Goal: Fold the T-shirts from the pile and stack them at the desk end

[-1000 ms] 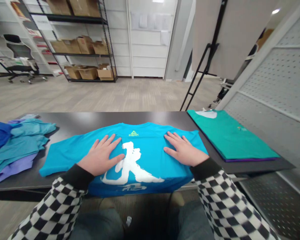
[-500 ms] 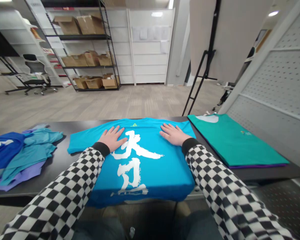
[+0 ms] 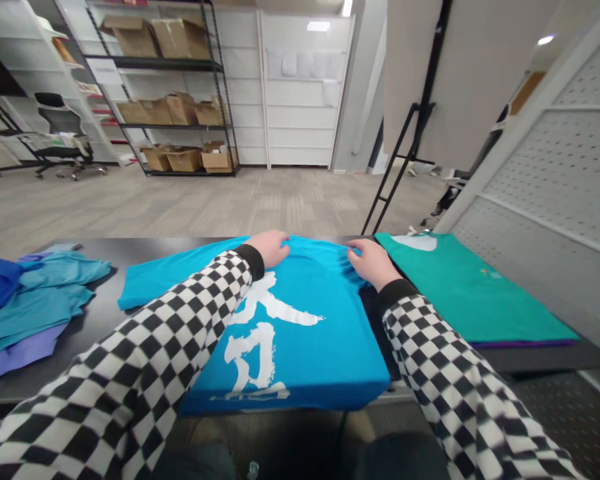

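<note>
A bright blue T-shirt (image 3: 310, 360) with large white brush-style characters lies back side up on the dark table, its lower edge hanging over the front. My left hand (image 3: 269, 248) is at the shirt's far edge near the collar, fingers and thumb closed on the cloth. At the shirt's right shoulder, my right hand (image 3: 373, 262) pinches the sleeve, which is bunched and drawn inward with creases. The left sleeve lies spread out flat. My left forearm covers part of the upper character.
To the right lies a folded green shirt (image 3: 485, 287) with purple cloth beneath it. A loose pile of blue, teal and lilac garments (image 3: 45, 293) sits on the left of the black table (image 3: 97, 313). Beyond stand a shelf with cardboard boxes (image 3: 180, 110) and a black easel-like stand (image 3: 405, 147).
Both hands were lying flat on the shirt's back. The left has moved right to the collar edge; the right has gone to the right sleeve, which is now gathered inward.
</note>
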`<state>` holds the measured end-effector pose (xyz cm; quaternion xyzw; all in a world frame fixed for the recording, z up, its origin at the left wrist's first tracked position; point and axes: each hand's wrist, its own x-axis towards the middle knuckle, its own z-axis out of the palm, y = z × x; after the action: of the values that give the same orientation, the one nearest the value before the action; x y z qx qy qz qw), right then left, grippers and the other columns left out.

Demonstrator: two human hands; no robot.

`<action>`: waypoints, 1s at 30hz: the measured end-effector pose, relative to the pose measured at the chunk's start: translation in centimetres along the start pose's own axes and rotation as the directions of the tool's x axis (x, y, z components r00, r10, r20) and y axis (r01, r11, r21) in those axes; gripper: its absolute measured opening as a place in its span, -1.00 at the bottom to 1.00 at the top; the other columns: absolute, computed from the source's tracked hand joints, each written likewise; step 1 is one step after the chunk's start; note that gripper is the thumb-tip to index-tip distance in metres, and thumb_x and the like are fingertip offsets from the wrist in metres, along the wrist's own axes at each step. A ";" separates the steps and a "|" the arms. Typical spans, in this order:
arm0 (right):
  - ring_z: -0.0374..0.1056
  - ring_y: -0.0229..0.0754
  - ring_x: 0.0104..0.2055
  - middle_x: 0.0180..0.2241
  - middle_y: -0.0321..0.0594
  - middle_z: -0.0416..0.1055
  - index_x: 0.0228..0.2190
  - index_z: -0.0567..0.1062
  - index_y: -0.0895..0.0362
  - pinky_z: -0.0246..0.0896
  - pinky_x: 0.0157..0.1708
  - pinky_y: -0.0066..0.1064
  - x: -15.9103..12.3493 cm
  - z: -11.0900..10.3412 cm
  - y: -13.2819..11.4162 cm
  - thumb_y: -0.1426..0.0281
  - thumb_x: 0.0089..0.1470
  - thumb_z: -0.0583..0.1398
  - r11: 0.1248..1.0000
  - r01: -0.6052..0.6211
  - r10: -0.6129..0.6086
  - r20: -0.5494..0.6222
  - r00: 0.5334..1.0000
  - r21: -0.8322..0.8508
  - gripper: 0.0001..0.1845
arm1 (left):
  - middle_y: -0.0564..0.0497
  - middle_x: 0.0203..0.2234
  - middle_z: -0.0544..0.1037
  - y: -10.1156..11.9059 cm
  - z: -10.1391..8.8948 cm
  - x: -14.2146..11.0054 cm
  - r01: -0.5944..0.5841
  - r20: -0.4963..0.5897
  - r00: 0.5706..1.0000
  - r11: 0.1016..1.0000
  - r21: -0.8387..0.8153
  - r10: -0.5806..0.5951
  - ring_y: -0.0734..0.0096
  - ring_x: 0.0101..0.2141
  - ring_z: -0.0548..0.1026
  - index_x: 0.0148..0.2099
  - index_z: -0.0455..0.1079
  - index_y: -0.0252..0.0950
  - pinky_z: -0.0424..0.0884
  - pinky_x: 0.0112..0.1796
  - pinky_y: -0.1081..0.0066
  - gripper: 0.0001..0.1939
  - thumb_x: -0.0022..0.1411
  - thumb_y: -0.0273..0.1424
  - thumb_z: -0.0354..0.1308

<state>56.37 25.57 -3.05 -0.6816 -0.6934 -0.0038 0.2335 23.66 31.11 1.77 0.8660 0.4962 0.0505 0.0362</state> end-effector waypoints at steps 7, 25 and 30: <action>0.44 0.18 0.44 0.34 0.16 0.55 0.23 0.68 0.27 0.25 0.53 -0.01 -0.5 -0.6 3.6 0.44 0.37 0.25 0.999 0.001 -0.006 0.102 0.995 0.048 -0.52 | -0.21 0.60 0.28 3.4 5.8 5.0 -0.063 -0.003 0.998 0.996 -0.068 0.063 -0.13 0.59 0.21 0.62 0.32 -0.32 0.12 0.56 -0.05 -0.28 0.66 -0.06 -0.13; 0.56 0.08 0.17 0.10 0.03 0.63 0.03 0.73 0.13 0.40 0.27 -0.20 -5.2 -3.8 3.6 0.39 0.38 0.31 0.987 -0.103 0.126 0.194 0.973 -0.124 -0.74 | -0.24 0.67 0.08 3.9 6.9 4.1 -0.187 0.040 0.980 0.975 -0.122 0.193 -0.21 0.64 0.05 0.69 0.19 -0.22 -0.09 0.57 -0.28 -0.18 0.62 0.10 -0.16; 0.56 0.10 0.17 0.11 0.04 0.62 0.07 0.72 0.12 0.40 0.26 -0.18 -6.1 -5.0 4.0 0.33 0.38 0.32 0.975 -0.122 0.159 0.197 0.968 -0.186 -0.70 | -0.20 0.66 0.13 4.1 6.7 4.1 -0.194 0.013 0.980 0.973 -0.125 0.197 -0.20 0.63 0.07 0.68 0.20 -0.14 -0.15 0.57 -0.27 -0.16 0.58 0.16 -0.09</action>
<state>61.53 18.49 -1.86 -0.7434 -0.6610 0.0250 0.0987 30.02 32.48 -4.16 0.9073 0.4039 0.0736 0.0907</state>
